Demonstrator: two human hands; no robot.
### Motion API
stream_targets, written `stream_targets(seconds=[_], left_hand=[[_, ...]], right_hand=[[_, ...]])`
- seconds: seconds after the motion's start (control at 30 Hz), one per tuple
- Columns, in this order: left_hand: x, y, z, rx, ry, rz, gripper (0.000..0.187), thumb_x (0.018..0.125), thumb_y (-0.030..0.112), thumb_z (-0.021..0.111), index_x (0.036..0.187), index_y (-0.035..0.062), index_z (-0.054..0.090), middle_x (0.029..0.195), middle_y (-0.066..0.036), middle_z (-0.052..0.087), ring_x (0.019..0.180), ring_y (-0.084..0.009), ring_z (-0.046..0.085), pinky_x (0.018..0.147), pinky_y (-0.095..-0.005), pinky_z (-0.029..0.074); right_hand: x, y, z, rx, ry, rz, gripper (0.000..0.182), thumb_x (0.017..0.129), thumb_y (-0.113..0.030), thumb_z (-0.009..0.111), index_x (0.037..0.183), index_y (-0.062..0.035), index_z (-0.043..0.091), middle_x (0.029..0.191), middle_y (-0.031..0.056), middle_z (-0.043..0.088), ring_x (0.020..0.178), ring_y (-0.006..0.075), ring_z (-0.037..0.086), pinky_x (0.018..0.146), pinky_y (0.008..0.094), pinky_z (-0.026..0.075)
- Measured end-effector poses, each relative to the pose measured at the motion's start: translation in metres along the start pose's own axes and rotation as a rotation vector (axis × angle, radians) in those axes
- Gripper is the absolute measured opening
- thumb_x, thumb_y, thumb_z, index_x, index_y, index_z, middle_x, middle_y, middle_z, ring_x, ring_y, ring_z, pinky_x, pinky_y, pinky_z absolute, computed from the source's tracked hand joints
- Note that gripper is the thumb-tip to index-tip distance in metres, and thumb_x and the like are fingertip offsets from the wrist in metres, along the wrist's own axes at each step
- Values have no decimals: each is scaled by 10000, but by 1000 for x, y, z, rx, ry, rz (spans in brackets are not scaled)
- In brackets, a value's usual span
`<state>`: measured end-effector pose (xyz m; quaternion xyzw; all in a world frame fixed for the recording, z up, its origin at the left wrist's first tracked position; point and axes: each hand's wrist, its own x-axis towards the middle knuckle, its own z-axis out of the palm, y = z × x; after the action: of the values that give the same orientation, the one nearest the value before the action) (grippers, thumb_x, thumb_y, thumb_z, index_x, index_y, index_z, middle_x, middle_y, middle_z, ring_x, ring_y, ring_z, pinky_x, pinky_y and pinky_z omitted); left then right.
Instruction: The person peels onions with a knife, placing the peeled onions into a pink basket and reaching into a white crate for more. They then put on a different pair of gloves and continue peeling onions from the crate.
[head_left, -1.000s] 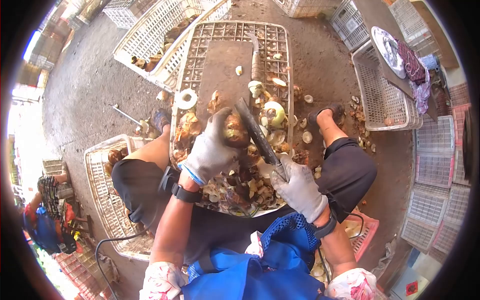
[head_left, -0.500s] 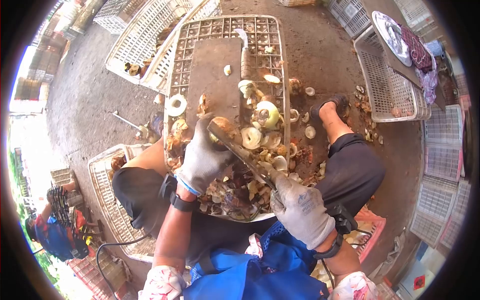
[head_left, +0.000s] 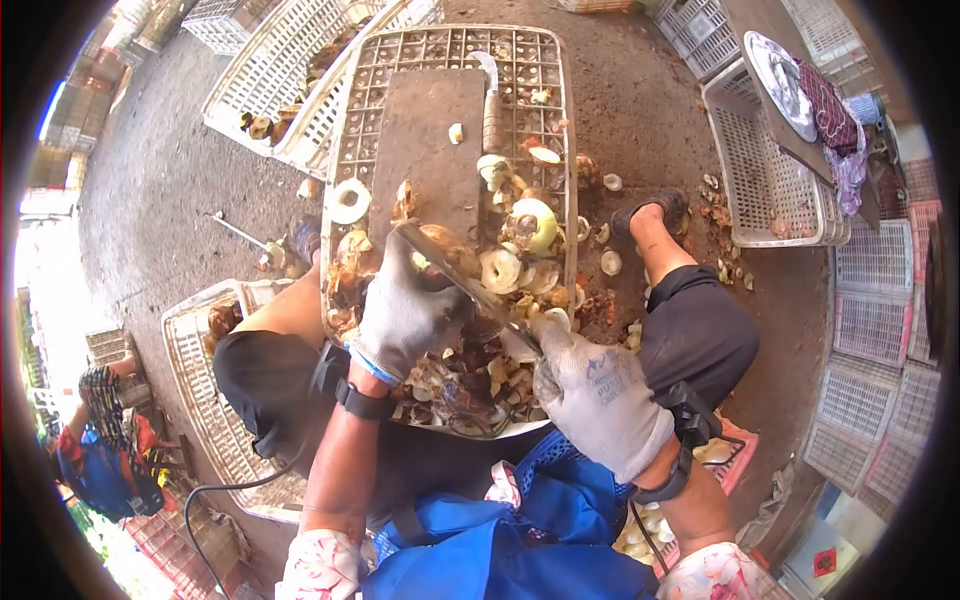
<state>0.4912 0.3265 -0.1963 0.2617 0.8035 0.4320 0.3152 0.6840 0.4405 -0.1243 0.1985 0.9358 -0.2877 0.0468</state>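
Note:
My left hand [head_left: 408, 318], in a grey-white work glove, is closed around a brown-skinned onion [head_left: 450, 245], mostly hidden by the blade and fingers. In my gloved right hand [head_left: 600, 400] is the handle of a knife [head_left: 470, 282]. Its long dark blade slants up and left across the onion, its tip close to my left fingers. Just beyond lie a peeled whitish-green onion [head_left: 533, 224] and a cut onion ring [head_left: 500, 271]. Below my hands, onion skins and trimmings [head_left: 470, 385] are heaped.
An upturned crate [head_left: 450, 45] bears a board [head_left: 430, 130], a second, curved-tip knife [head_left: 491, 115] and another onion ring [head_left: 349, 201]. Crates stand at left [head_left: 215, 400], upper left [head_left: 245, 85] and right [head_left: 775, 200]. Another person [head_left: 105, 470] is at far left.
The knife has slid a little up and left across the onion, and my right hand has moved slightly with it. My left hand keeps its hold. The whole view has shifted slightly.

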Motion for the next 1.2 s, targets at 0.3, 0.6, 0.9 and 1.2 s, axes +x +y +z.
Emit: stream_targets(seconds=[0.3,0.6,0.9,1.2], left_hand=[[-1,4,-2,40,-48,-130,616,729,195,824,1169,8,436,824,-193,719,764,-296,736,699,-387,568],[-1,4,0,93,-11,-93,680,719,210,825,1226,-13,431,902,-250,693,843,-374,724,711,-413,564],[-8,-23,-6,-215,-29,-65,928,704,67,775,1477,-9,269,1100,-194,659,905,-247,706,731,-342,574],[-27,1,5,-289,50,-207,982,689,-73,750,1504,41,214,1148,-165,590,932,-197,639,683,-299,579]], right_hand=[[24,-2,15,75,71,2,194,880,-161,616,1033,-55,561,737,161,631,635,381,643,617,476,538],[40,4,26,46,-42,70,306,881,-152,625,1142,-15,545,763,199,659,724,384,673,669,480,530],[77,42,45,411,-34,162,331,896,-206,617,1148,6,579,814,235,657,749,386,662,726,442,532],[34,25,75,403,116,224,304,898,-240,652,1081,-8,581,827,200,662,804,398,653,725,468,511]])
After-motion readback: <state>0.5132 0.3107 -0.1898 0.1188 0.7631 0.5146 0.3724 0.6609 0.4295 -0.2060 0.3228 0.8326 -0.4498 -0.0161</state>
